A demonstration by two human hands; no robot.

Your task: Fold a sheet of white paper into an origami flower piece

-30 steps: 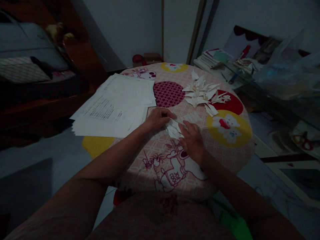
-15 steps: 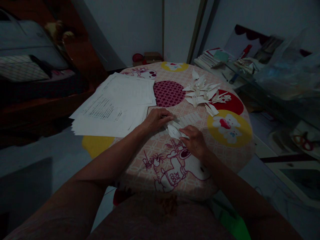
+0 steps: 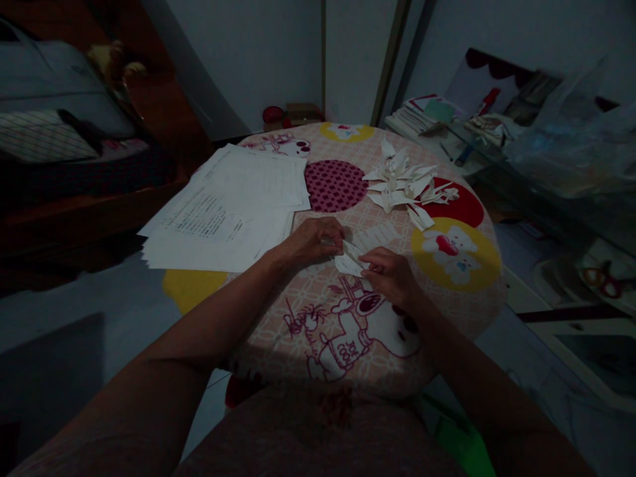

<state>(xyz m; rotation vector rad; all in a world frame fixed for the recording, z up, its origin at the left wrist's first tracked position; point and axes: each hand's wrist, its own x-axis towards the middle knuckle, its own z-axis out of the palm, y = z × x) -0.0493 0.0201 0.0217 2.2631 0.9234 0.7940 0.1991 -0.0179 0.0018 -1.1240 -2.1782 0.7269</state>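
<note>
A small folded piece of white paper is pinched between my two hands above the middle of the round table. My left hand is closed on its left end, fingers curled. My right hand grips its right side between thumb and fingers. Just behind it, a flat strip of printed paper lies on the cloth. Farther back on the right is a cluster of folded paper flowers with pointed white petals. Fingers partly hide the folds of the held paper.
A stack of printed sheets covers the table's left side. The patterned tablecloth shows in front of me. At right stands a glass-topped shelf with a plastic bag, books and scissors. A wooden bench with bags is at left.
Both hands have shifted slightly on the folded paper. My left fingers have curled in closer to it, and the paper shows at a different angle, its visible part smaller.
</note>
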